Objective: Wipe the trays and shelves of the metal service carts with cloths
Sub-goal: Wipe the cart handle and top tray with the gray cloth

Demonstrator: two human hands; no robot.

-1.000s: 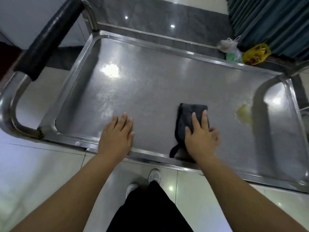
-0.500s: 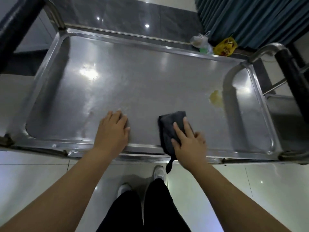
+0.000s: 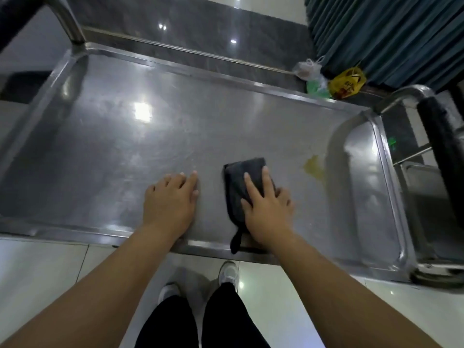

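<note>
The metal cart's top tray point(image 3: 130, 156) fills the view. A folded dark grey cloth point(image 3: 236, 182) lies flat on it near the front rim, with a loop hanging over the edge. My right hand point(image 3: 266, 209) presses on the cloth with straight fingers. My left hand point(image 3: 170, 199) rests flat on the bare tray just left of the cloth. A yellowish stain point(image 3: 313, 167) sits on the tray to the right of the cloth.
Black-padded cart handles stand at the far left point(image 3: 15, 18) and right point(image 3: 444, 146). Plastic bags point(image 3: 326, 81) lie on the dark floor behind the cart, beside a teal curtain point(image 3: 391, 36). A lower metal shelf point(image 3: 426, 197) shows at the right. My shoes point(image 3: 226, 272) stand under the front rim.
My right hand has pushed the cloth farther from the front rim and a little rightward. The left hand has slid farther onto the tray. The view has shifted slightly.
</note>
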